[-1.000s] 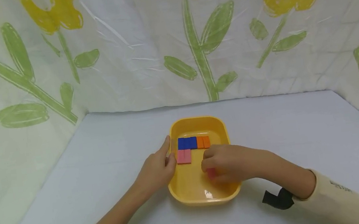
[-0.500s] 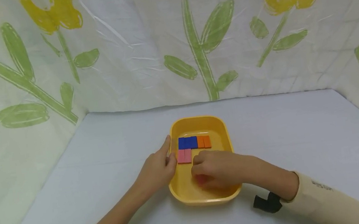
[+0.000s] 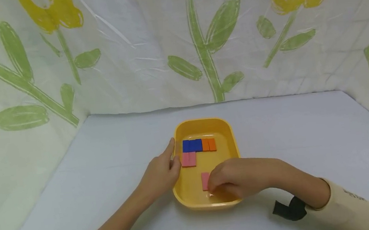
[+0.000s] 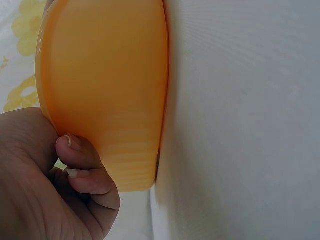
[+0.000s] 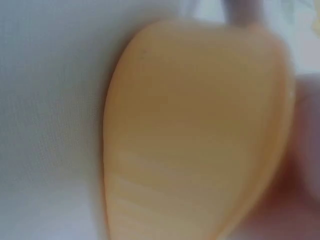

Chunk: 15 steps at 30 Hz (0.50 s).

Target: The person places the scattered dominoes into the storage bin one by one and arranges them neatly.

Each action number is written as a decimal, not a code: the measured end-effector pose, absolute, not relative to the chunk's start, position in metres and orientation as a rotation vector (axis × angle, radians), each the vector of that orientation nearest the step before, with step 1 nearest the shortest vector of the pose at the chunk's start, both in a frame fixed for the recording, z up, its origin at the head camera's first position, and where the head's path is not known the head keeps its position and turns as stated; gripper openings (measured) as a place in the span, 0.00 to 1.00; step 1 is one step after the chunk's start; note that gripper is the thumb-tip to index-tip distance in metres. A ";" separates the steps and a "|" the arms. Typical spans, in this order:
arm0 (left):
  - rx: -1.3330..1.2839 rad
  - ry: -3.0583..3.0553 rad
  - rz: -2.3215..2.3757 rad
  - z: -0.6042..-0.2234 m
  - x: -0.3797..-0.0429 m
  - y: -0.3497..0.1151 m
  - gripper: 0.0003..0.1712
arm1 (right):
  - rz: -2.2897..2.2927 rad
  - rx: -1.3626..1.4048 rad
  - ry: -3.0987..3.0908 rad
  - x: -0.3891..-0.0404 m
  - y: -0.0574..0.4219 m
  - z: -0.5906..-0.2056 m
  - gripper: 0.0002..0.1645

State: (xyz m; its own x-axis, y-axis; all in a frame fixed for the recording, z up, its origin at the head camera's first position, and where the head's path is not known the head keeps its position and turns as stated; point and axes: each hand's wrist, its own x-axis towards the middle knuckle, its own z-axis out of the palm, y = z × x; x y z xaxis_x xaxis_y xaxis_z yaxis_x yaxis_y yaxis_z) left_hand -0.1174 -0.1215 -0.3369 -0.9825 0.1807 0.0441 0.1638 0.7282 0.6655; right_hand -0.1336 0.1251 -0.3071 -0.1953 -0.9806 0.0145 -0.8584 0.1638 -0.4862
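A yellow plastic tray (image 3: 212, 206) lies on the table. My left hand (image 3: 159, 174) grips its left side, thumb at the rim, with some fingers curled under in the left wrist view. Inside, blue tiles (image 3: 192, 145) and orange tiles (image 3: 208, 145) form one row. Two pink tiles (image 3: 188, 159) sit side by side below the blue ones. Another pink tile (image 3: 205, 181) lies apart, nearer the front. My right hand (image 3: 239, 175) reaches over the right rim, fingers bent downward, fingertips right at that tile's right edge. What lies under its palm is hidden.
The white table (image 3: 107, 158) runs back to a white sheet (image 3: 126, 80) painted with flowers. A black strap piece hangs at each cuff. The right wrist view is mostly filled by the tray's outer wall (image 5: 190, 125).
My right hand first moved left and toward the front with the pink tile, then back right, leaving the tile in plain sight. My left hand has stayed at the tray's side.
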 end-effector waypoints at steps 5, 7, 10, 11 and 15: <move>0.284 2.896 1.109 -0.337 -0.117 -0.121 0.38 | -0.540 -1.769 2.166 -0.133 0.123 -0.308 0.16; 0.282 2.895 1.108 -0.336 -0.117 -0.121 0.38 | -0.533 -1.763 2.177 -0.133 0.122 -0.307 0.16; 0.277 2.893 1.109 -0.335 -0.117 -0.121 0.38 | -0.503 -1.739 2.211 -0.134 0.120 -0.308 0.15; 0.275 2.892 1.110 -0.335 -0.117 -0.121 0.38 | -0.487 -1.729 2.225 -0.135 0.119 -0.307 0.16; 0.272 2.889 1.110 -0.334 -0.117 -0.121 0.38 | -0.432 -1.726 2.264 -0.139 0.117 -0.308 0.15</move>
State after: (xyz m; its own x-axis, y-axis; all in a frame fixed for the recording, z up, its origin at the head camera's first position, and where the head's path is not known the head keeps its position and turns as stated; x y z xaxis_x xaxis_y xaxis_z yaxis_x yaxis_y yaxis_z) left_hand -0.1169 -0.1212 -0.3341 -0.9841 0.1751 0.0303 0.1503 0.7297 0.6671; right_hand -0.1387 0.1167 -0.3083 -0.2598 -0.9653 -0.0269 -0.8876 0.2497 -0.3870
